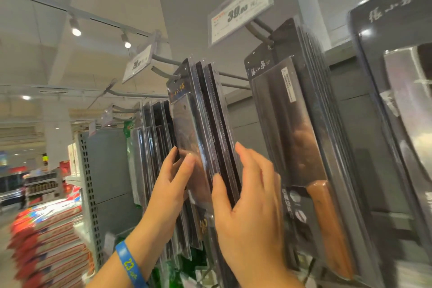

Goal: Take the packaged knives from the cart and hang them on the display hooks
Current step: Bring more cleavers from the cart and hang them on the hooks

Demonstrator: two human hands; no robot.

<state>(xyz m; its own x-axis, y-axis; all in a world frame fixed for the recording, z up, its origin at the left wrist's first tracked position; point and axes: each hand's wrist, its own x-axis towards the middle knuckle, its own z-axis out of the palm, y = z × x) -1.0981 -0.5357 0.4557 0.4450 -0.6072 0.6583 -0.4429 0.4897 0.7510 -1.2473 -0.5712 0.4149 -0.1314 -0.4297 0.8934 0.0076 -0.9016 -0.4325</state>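
"Two hands on one bunch of packs. Why?"

"So the bunch hangs straight. The packaged cleavers (203, 105) hang on a display hook (163, 58), down and left of the 39.00 price tag (240, 10). The left hand (170, 184) pinches the front pack (187, 124), thumb on its face. The right hand (250, 213) holds the back packs (221, 128), thumb on their edges, fingers round the far side."

"Are they hung up?"

"I think so. The hook goes through the top holes. The hands seem to be squeezing them neat."

"And the cart?"

"Not in sight. Right under the tag hangs a wooden-handled cleaver pack (294, 138)."
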